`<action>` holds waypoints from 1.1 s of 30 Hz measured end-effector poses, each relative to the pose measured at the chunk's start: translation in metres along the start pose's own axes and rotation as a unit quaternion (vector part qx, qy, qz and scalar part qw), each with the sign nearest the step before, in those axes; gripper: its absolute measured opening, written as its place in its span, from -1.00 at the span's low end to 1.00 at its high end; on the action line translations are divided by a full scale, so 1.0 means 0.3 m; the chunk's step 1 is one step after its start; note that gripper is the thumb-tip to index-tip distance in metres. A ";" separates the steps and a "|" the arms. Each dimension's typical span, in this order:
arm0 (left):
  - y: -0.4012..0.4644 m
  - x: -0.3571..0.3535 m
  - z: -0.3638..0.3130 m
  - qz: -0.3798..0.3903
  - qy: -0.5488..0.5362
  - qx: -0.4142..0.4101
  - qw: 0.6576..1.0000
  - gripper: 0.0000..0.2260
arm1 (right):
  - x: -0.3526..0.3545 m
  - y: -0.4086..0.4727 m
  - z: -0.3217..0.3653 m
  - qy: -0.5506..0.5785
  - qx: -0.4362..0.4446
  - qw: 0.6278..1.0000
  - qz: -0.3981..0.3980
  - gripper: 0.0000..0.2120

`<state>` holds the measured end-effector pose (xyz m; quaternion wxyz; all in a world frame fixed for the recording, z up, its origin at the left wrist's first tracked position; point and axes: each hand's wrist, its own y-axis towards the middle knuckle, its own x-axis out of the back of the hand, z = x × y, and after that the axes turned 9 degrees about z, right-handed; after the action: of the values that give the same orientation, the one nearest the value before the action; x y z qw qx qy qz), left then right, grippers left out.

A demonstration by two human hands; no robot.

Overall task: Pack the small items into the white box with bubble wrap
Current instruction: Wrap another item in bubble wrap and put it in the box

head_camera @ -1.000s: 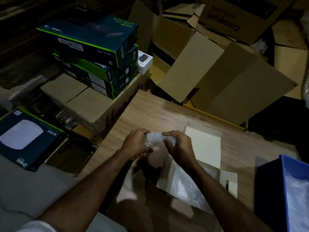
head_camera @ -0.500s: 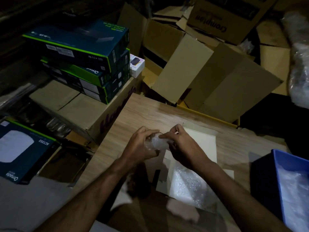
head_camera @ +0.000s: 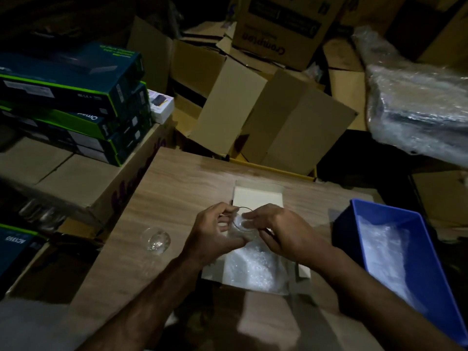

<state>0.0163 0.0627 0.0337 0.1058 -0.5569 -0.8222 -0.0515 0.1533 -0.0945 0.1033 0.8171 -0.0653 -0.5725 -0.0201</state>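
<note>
Together, both hands, left hand and right hand, pinch a small clear glass just above the open white box, likely to lower it onto the bubble wrap lining the box. Another glass lies left of the box.

Desk: light wood grain. Box: white. Bubble wrap: clear/whitish. Bin: blue. Stacked cartons: dk teal w/ green edges. Cardboard: tan.
</note>
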 end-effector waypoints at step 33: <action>-0.048 -0.215 0.308 0.128 0.592 -0.008 0.796 -0.23 | -0.374 -0.113 -0.238 0.034 -0.178 0.961 0.208 -0.63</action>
<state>0.0151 0.0177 -0.0706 0.5726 -0.5187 -0.5203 -0.3639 0.1778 -0.1421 -0.0232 0.7977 -0.3260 -0.5052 0.0463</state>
